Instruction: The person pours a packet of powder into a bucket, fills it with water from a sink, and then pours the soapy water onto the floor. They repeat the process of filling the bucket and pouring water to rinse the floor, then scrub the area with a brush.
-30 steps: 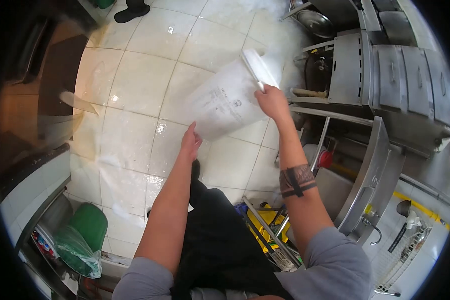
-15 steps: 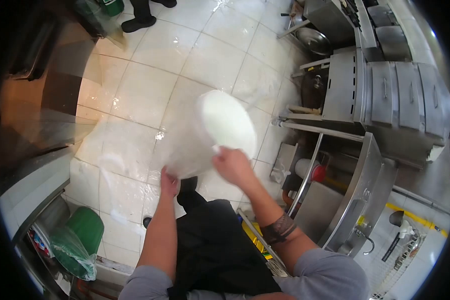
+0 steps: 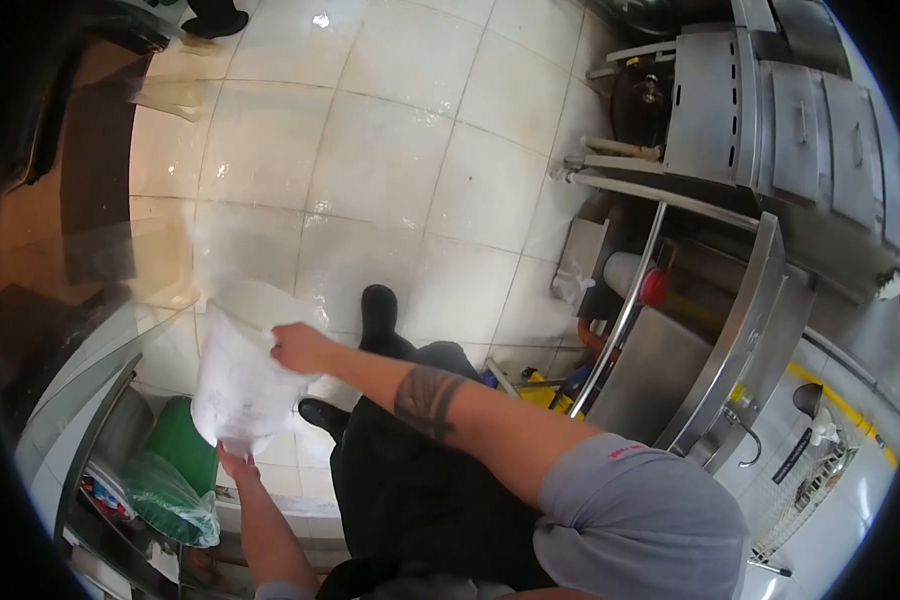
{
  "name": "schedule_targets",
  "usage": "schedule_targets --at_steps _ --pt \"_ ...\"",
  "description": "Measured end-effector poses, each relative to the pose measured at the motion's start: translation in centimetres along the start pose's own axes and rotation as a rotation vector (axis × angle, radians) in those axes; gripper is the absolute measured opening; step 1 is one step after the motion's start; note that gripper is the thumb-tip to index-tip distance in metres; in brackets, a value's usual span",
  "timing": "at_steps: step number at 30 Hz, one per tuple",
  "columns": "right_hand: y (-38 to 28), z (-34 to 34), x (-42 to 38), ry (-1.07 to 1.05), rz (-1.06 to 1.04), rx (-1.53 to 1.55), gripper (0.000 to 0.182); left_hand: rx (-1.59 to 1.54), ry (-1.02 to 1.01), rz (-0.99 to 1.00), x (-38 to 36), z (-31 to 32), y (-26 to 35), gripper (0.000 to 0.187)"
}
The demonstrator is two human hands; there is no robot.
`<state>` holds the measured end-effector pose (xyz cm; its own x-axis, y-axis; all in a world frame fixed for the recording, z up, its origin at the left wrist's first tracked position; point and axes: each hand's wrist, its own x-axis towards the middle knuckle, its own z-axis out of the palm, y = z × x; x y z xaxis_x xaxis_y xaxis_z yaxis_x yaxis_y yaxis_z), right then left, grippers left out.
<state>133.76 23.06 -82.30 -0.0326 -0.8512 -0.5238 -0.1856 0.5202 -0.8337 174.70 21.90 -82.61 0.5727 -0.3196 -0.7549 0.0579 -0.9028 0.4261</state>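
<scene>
A whitish plastic bucket (image 3: 238, 385) is held tilted over the tiled floor, its mouth pointing away from me. My right hand (image 3: 303, 347) is closed on the rim. Low on the bucket, near its base, my left hand (image 3: 236, 462) grips the underside; part of its fingers is hidden. What the bucket holds inside, if anything, cannot be made out. Beneath it the white tiles (image 3: 380, 150) look wet and shiny.
A green bin (image 3: 185, 450) with a clear bag stands at lower left, beside glass panels. On the right are a steel sink unit (image 3: 660, 370) with a pipe rail, and steel drawers (image 3: 795, 125). Another person's black shoe (image 3: 217, 24) shows at top left.
Both hands have swung the bucket to the left and nearer the green bin. My view has shifted too, and my black boots now show more on the floor.
</scene>
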Motion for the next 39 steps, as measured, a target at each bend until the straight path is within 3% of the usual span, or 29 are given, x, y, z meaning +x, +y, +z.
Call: schedule_targets --at_steps 2,4,5,6,7,8,9,10,11,12,16,18,20,23,25,27,28,30,32,34,36,39 --pt "4.4 0.1 1.5 0.047 0.106 0.020 0.029 -0.006 0.032 0.026 3.4 1.7 -1.1 0.059" --pt "9.9 -0.8 2.6 0.066 0.119 -0.043 0.027 0.049 0.026 0.124 2.8 7.3 -2.6 0.050" --pt "15.7 -0.1 3.7 0.087 -0.046 -0.230 0.023 0.036 -0.079 0.131 1.9 10.8 -3.4 0.046" --pt "13.8 -3.9 2.2 0.158 0.191 -0.162 0.022 0.022 -0.184 0.136 1.0 14.4 -4.5 0.042" --pt "20.5 -3.2 3.9 0.200 0.183 -0.274 0.022 0.010 -0.293 0.120 0.2 17.9 -5.8 0.038" --pt "20.6 -7.0 2.7 0.171 0.188 -0.354 0.028 0.056 -0.386 0.174 -0.6 21.4 -7.3 0.037" --pt "20.0 -11.2 1.6 0.022 0.052 -0.650 0.031 0.194 -0.492 0.176 -4.6 25.2 -7.2 0.038" --pt "16.1 -14.7 -0.8 0.273 0.307 -0.490 0.022 0.243 -0.408 0.112 -7.5 29.1 -7.8 0.039" --pt "16.5 -17.4 -1.3 0.347 0.472 -0.409 0.029 0.307 -0.556 0.111 -9.3 32.2 -8.9 0.037" --pt "17.2 -19.9 -1.8 0.432 0.630 -0.324 0.039 0.307 -0.643 0.122 -15.9 34.6 -7.8 0.037" --pt "22.2 -27.6 -5.3 0.679 0.631 -0.325 0.047 0.485 -0.833 0.460 -29.2 38.8 -8.7 0.040" --pt "17.4 -30.1 -9.0 0.722 0.637 -0.283 0.046 0.448 -0.902 0.479 -33.1 38.5 -8.2 0.038" --pt "13.4 -31.1 -12.3 0.703 0.646 -0.263 0.047 0.554 -0.900 0.356 -34.7 37.1 -7.8 0.037" --pt "11.3 -28.5 -15.5 0.654 0.664 -0.336 0.057 0.590 -0.957 0.346 -32.4 34.6 -8.7 0.038" --pt "10.5 -24.9 -17.5 0.716 0.603 -0.232 0.060 0.608 -0.927 0.376 -30.5 31.4 -8.5 0.039" --pt "13.4 -19.6 -19.1 0.902 0.452 -0.066 0.039 0.586 -0.905 0.328 -29.5 27.3 -6.1 0.041" --pt "10.7 -17.4 -20.9 0.959 0.429 0.018 0.031 0.594 -0.898 0.249 -30.1 24.8 -4.3 0.042" --pt "1.0 -13.7 -25.7 1.006 0.450 0.442 0.022 0.642 -0.880 0.369 -25.5 21.8 -3.8 0.045" --pt "-2.1 -8.9 -29.3 1.145 0.365 0.646 0.016 0.689 -0.889 0.421 -21.4 18.4 -2.1 0.046" --pt "-5.0 -4.1 -33.2 1.226 0.282 0.764 0.014 0.729 -0.896 0.474 -21.8 14.4 1.1 0.047" --pt "-8.0 1.1 -36.7 1.308 0.211 0.889 0.014 0.754 -0.976 0.345 -23.4 9.1 4.6 0.045" --pt "-11.7 9.7 -41.4 1.516 0.091 0.930 0.013 0.793 -1.063 0.483 -23.4 3.4 7.0 0.043"
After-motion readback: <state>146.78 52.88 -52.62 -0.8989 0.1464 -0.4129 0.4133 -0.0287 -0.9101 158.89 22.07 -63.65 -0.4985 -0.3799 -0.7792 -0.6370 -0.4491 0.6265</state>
